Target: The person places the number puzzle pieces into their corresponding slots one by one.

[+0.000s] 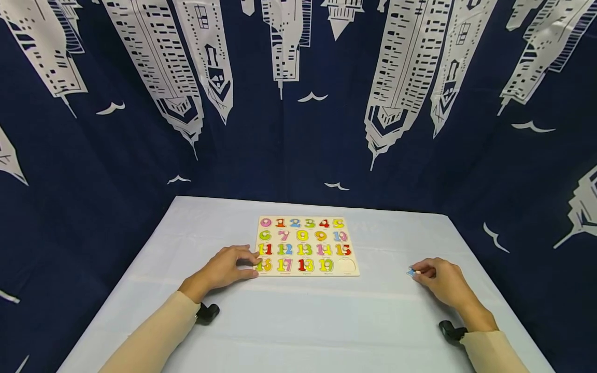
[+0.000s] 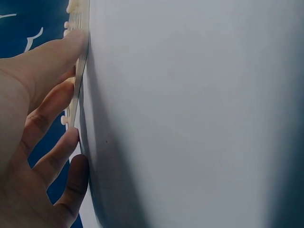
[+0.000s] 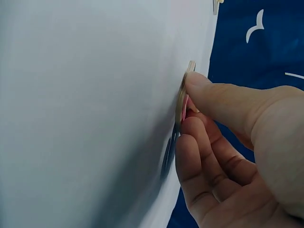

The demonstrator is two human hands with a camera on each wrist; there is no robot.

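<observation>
A wooden number puzzle board (image 1: 302, 243) lies on the white table, filled with coloured number pieces. A bare recess (image 1: 346, 266) shows at its lower right corner. My left hand (image 1: 224, 267) rests at the board's lower left edge with its fingers extended, the fingertips touching it near the 16 piece (image 1: 264, 265). Off to the right of the board, my right hand (image 1: 440, 282) pinches a small flat puzzle piece (image 1: 411, 272) between thumb and fingers, just above or at the table. Blue shows on it from above, and a wooden edge and some pink in the right wrist view; the fingers hide the rest.
The white cloth-covered table (image 1: 317, 321) stretches in front of the board and to both sides. Behind and beside it hangs a dark blue curtain (image 1: 280, 150) with white buildings and birds. Small dark wrist cameras (image 1: 208, 314) are worn under both wrists.
</observation>
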